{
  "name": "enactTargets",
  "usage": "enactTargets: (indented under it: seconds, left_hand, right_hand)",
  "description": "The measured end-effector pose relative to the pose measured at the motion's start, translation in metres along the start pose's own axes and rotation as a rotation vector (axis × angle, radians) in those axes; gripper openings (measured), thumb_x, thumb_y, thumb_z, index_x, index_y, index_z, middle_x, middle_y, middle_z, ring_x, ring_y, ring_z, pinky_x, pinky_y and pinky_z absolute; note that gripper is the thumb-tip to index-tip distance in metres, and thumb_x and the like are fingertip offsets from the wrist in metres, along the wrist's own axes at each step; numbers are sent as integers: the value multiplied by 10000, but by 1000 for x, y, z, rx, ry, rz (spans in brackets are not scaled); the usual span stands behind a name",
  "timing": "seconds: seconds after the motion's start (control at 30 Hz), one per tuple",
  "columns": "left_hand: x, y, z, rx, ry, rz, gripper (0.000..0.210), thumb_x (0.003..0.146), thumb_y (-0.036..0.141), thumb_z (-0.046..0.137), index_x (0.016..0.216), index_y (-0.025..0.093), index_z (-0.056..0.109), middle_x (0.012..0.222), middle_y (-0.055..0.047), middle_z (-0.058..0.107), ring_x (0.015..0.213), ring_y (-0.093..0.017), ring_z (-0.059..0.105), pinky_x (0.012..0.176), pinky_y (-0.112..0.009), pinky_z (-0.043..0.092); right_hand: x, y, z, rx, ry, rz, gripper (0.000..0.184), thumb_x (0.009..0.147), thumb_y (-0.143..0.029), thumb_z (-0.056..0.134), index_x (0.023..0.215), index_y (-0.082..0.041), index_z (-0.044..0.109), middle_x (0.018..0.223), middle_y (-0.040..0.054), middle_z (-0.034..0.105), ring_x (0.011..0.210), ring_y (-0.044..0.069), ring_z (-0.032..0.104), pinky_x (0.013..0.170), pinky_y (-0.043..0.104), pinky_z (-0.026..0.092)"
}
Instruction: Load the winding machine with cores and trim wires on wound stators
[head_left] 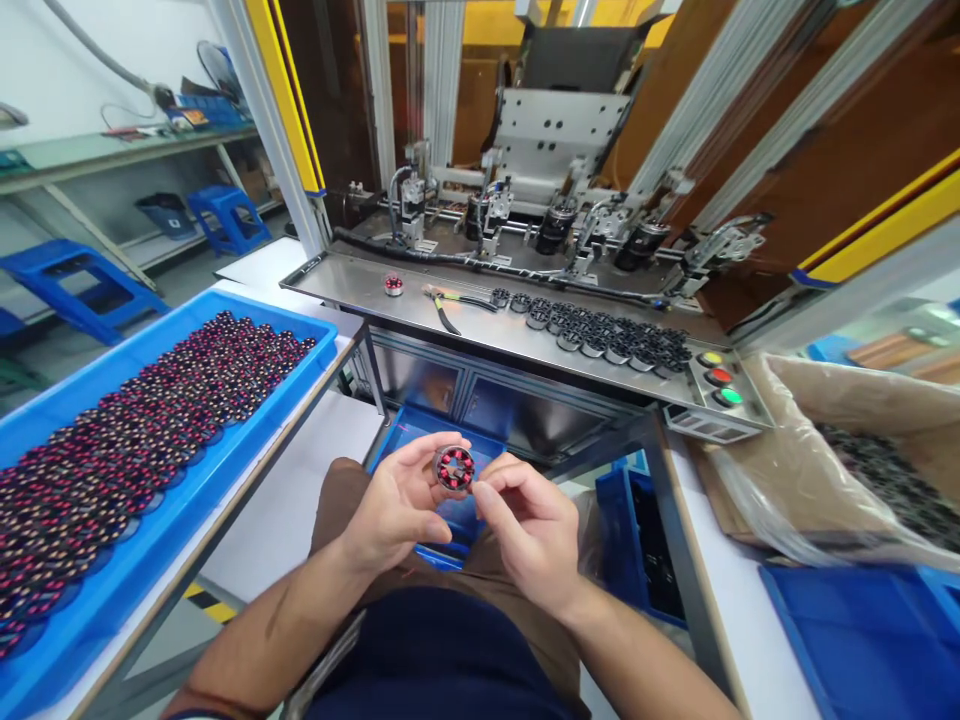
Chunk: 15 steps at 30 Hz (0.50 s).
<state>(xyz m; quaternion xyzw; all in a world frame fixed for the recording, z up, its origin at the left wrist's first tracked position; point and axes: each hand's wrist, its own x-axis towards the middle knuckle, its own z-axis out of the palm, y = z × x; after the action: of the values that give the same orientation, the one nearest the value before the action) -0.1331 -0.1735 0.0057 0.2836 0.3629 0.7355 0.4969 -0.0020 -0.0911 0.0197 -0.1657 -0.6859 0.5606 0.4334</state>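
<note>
My left hand (401,500) holds a small round motor stator (455,468) with red copper windings, its fingers behind and beside the rim and its open face towards me. My right hand (529,520) is closed in a pinch at the stator's right edge. Whatever lies between that thumb and forefinger is too small to make out. Both hands are above my lap. On the metal tray ahead stands another red-wound stator (394,286). Beside it lie cutting pliers (448,308) with green and black handles, followed by several black stator cores (600,335) in rows.
At left, a blue tray (330,345) is filled with red-wound stators. A winding machine (555,225) stands behind the metal tray (337,278). Push buttons (718,377) sit at its right end. A lined carton (795,430) with dark parts and blue bins are at right.
</note>
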Motion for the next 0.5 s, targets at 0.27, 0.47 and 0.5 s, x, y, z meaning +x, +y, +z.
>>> enactTargets:
  seconds: [0.27,0.47,0.5]
  left_hand:
    - [-1,-3,5,28,36,9,722,473,220,965,1146,225,702,1107,-73,726,896,-172,713,808,-237,593]
    - [-1,-7,11,151,174,132,477,591,159,902,1021,192,699,962,-42,748,801,-140,707,747,-232,592]
    - [-1,-7,11,166,179,139,461,609,170,893,1025,189,693,989,-56,752,828,-153,714,763,-248,597]
  right_hand:
    - [1,-2,-4,-45,13,-8,191,902,-259,623,721,-210,592,637,1,583,609,146,534,595,303,442]
    - [0,-2,-1,-62,27,-13,185,904,-242,612,723,-212,590,629,-4,566,601,140,519,581,293,435]
    - [0,-2,-1,-59,35,-2,192,906,-246,608,719,-213,586,623,-6,560,600,140,517,579,292,433]
